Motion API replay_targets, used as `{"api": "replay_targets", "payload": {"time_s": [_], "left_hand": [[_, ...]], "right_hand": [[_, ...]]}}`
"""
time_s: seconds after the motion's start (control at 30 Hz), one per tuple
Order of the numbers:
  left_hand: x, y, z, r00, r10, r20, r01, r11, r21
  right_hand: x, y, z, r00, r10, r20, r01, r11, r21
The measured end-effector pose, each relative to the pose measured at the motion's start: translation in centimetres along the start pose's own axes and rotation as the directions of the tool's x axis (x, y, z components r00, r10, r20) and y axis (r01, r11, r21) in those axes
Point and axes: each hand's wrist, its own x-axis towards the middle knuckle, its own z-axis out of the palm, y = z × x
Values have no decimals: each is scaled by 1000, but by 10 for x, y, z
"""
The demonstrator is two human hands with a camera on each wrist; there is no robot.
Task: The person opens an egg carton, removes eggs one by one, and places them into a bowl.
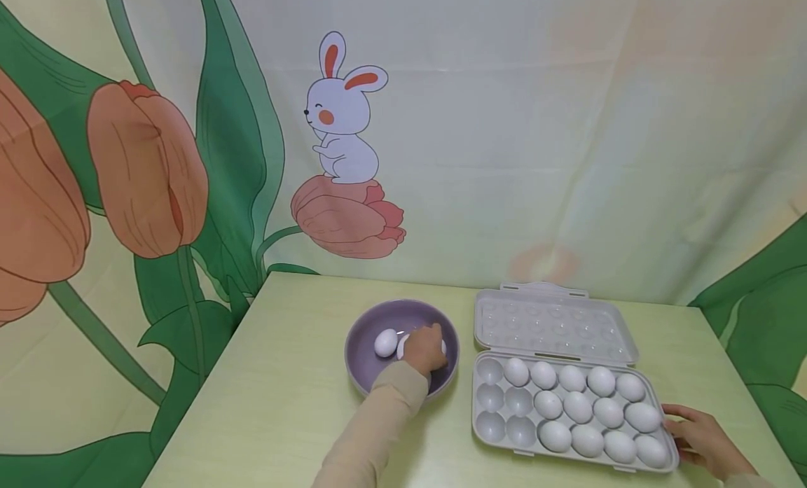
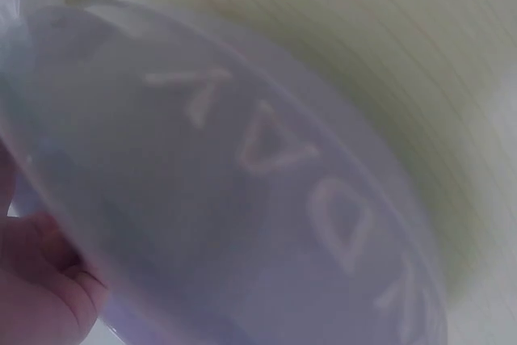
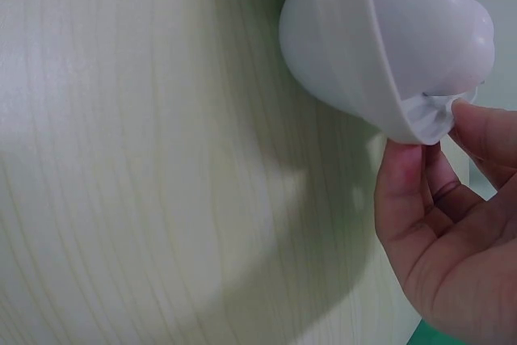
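Note:
My left hand [image 1: 425, 348] reaches down inside a purple bowl [image 1: 361, 376], over white eggs. One egg [image 1: 386, 343] lies to the left of the hand, and parts of other white eggs show on both sides of it. In the left wrist view the fingers look curled behind the bowl's wall [image 2: 202, 199]; whether they hold an egg is hidden. My right hand [image 1: 705, 435] pinches the right end of a pale egg carton [image 1: 504, 442] between thumb and fingers, seen closely at the carton's rim [image 3: 355, 38]. White eggs [image 1: 578, 407] fill most of its cups; several cups at the left hold none.
The carton's lid [image 1: 555, 327] lies folded back behind it, toward the curtain. A printed curtain [image 1: 479, 159] with a rabbit and tulips hangs at the table's back edge. The pale wood-grain table [image 1: 265, 404] carries the bowl on the left and the carton on the right.

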Motion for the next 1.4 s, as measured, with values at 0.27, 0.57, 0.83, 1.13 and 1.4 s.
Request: {"api": "replay_targets", "payload": {"time_s": [0.27, 0.57, 0.83, 1.13, 1.4], "left_hand": [[3, 2, 7, 1000, -16, 24, 16, 1000, 17], [3, 3, 9, 999, -20, 25, 19, 999, 36], [0, 5, 7, 999, -22, 28, 20, 998, 56], [1, 5, 0, 999, 13, 34, -19, 985, 169], [6, 21, -18, 986, 89, -142, -63, 983, 173]], "right_hand": [[0, 1, 0, 1000, -16, -7, 16, 1000, 0], [2, 2, 0, 1000, -8, -7, 8, 1000, -6], [5, 4, -1, 1000, -7, -6, 7, 1000, -4], [4, 5, -1, 1000, -19, -7, 19, 1000, 14], [2, 4, -1, 999, -32, 5, 32, 999, 16]]}}
